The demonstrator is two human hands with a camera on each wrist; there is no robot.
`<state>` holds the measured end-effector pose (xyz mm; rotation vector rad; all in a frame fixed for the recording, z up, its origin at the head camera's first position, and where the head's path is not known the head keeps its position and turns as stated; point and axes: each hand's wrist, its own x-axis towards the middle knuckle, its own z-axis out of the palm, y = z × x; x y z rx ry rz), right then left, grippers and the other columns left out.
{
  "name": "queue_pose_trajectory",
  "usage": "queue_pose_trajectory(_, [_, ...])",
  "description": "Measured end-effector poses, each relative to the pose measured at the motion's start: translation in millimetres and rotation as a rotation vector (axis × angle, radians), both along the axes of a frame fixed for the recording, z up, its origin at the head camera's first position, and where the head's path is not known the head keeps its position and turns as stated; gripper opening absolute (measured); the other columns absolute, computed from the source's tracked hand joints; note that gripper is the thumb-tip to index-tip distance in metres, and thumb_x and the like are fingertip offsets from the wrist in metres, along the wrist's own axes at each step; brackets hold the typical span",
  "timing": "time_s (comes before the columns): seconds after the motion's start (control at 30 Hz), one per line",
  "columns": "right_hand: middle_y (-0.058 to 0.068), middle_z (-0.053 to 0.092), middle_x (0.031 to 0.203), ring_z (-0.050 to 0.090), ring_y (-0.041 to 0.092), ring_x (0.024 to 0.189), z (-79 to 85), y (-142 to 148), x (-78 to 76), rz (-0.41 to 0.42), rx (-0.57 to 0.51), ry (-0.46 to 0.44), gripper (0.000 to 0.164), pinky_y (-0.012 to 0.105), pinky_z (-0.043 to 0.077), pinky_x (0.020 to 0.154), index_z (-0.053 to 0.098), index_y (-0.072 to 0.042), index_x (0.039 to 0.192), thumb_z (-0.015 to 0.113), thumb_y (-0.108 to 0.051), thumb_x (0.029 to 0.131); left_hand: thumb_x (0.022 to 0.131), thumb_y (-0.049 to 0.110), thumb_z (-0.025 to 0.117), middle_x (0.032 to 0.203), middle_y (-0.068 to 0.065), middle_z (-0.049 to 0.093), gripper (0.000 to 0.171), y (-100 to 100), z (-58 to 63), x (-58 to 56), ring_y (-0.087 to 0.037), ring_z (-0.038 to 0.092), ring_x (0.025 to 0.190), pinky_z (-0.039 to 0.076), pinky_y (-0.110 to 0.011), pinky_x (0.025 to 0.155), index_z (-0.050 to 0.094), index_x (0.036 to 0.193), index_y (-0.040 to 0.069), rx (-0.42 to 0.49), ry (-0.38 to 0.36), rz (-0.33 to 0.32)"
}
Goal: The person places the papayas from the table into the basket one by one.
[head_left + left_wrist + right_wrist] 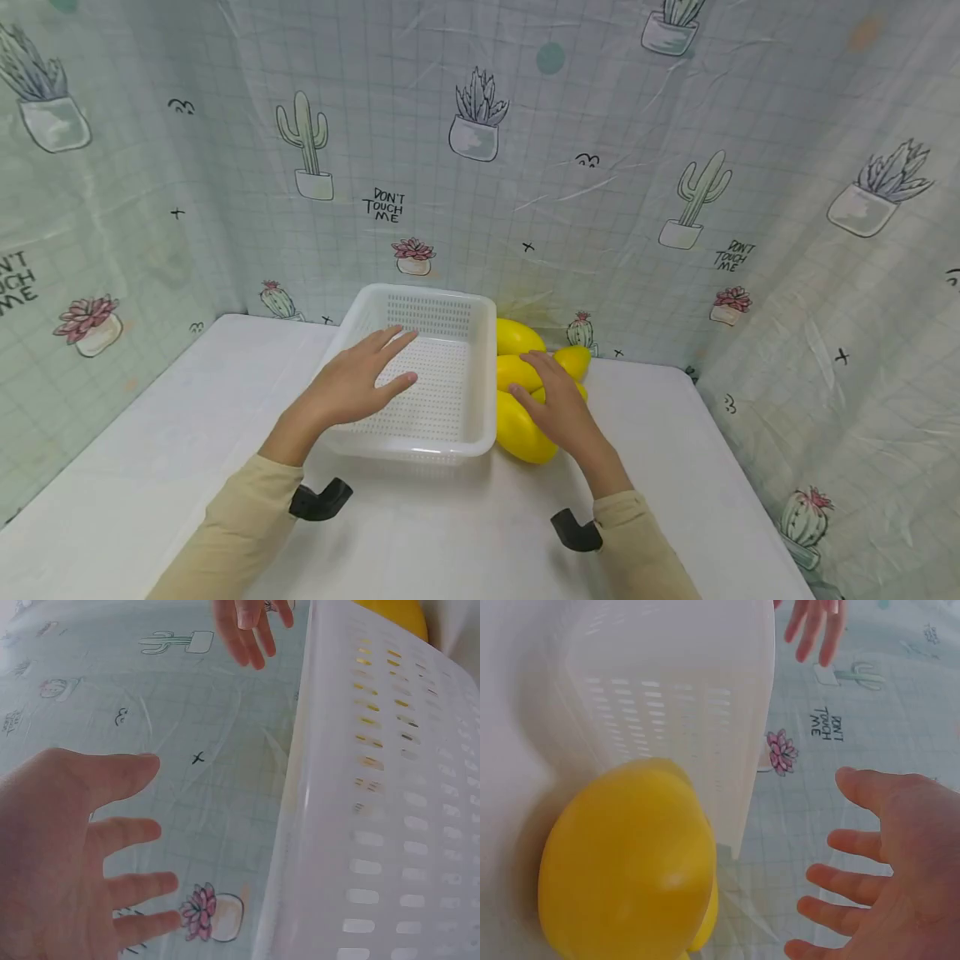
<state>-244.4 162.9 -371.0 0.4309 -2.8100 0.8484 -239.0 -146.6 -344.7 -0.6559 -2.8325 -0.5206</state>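
A white perforated plastic basket (480, 417) stands upright on the table with nothing in it. Against its right side lie several smooth yellow fruits that look like lemons or mangoes (525, 429); the nearest one (626, 862) fills the lower left of the right wrist view. My left hand (358, 379) hovers over the left part of the basket, fingers spread and thumb apart. Over the yellow fruits is my right hand (558, 404), fingers extended and holding nothing. Both palms face inward, and the wrist views show a gap between each hand and the things below.
A white-covered table (247, 400) carries everything. Behind and beside it hangs a curtain (525, 208) printed with cacti. Black curved pieces, one by the left sleeve (232, 517) and one by the right sleeve (637, 542), stick inward from the wrists.
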Motion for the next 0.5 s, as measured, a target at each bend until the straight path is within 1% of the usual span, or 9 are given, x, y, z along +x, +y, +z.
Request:
queue_pose_trajectory(0.2, [0.000, 0.037, 0.144, 0.029, 0.024, 0.137, -4.2, 0.5, 0.7, -0.004, -0.036, -0.004, 0.056, 0.051, 0.028, 0.108, 0.039, -0.021, 0.136, 0.054, -0.046, 0.088, 0.090, 0.058, 0.038, 0.151, -0.005, 0.024, 0.063, -4.2, -0.1, 0.8, -0.026, 0.023, 0.139, 0.028, -0.053, 0.107, 0.024, 0.145, 0.030, 0.028, 0.002, -0.005])
queue_pose_trajectory(0.37, [0.001, 0.038, 0.144, 0.031, 0.025, 0.135, -6.6, 1.0, 2.0, -0.013, -0.065, -0.001, 0.056, 0.051, 0.029, 0.108, 0.040, -0.019, 0.136, 0.054, -0.045, 0.088, 0.090, 0.059, 0.037, 0.152, -0.004, 0.023, 0.063, -8.8, -0.6, 2.2, -0.026, 0.022, 0.139, 0.028, -0.055, 0.106, 0.023, 0.144, 0.032, 0.047, -0.002, 0.006])
queue_pose_trajectory(0.5, [0.001, 0.038, 0.144, 0.031, 0.026, 0.135, -7.6, 2.4, 3.0, -0.031, -0.080, -0.005, 0.056, 0.052, 0.028, 0.108, 0.041, -0.020, 0.135, 0.054, -0.046, 0.088, 0.090, 0.058, 0.038, 0.152, -0.004, 0.023, 0.062, -13.8, 0.4, 2.5, -0.027, 0.022, 0.139, 0.028, -0.056, 0.105, 0.024, 0.144, 0.032, 0.075, -0.021, 0.013])
